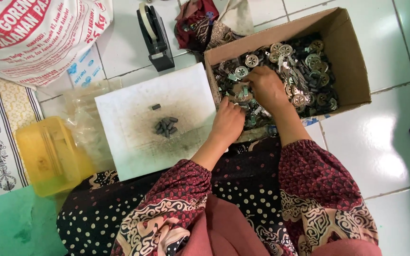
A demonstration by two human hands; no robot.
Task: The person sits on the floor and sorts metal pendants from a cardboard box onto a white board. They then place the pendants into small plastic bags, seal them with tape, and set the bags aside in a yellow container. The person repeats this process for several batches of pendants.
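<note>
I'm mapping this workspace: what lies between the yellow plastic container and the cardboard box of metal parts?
In the head view, a white board lies between the yellow plastic container and the cardboard box, with a small pile of dark pieces on it.

Cardboard box [352, 71], open, w/ heaped small metal parts [304, 76], silver discs & dark bits.
</note>
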